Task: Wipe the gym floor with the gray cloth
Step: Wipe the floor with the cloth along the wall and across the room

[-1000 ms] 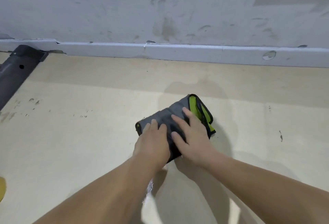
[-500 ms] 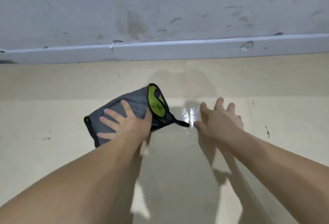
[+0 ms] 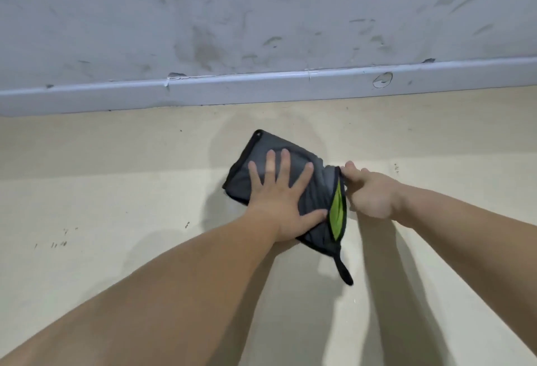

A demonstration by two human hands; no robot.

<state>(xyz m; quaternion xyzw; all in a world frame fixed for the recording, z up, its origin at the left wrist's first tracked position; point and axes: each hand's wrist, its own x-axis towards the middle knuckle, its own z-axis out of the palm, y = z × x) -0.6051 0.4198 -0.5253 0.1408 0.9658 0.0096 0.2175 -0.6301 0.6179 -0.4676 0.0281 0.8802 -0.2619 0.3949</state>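
The gray cloth (image 3: 321, 191), folded, with black trim and a lime-green inner side, lies on the beige gym floor (image 3: 116, 191) a short way in front of the wall. My left hand (image 3: 282, 194) presses flat on top of it with fingers spread and the thumb at its near edge. My right hand (image 3: 369, 194) has curled fingers pinching the cloth's right edge beside the green strip. A black hanging loop (image 3: 344, 272) trails from the cloth's near corner toward me. Part of the cloth is hidden under my left palm.
A pale gray baseboard (image 3: 261, 86) runs along the bottom of a scuffed gray wall (image 3: 232, 17) just beyond the cloth. Small dark scuff marks (image 3: 58, 243) dot the floor to the left. Open floor stretches left, right and toward me.
The cloth has moved to the right and nearer the wall under my left hand. My right hand, flat on the floor half a second ago, now grips the cloth's right edge.
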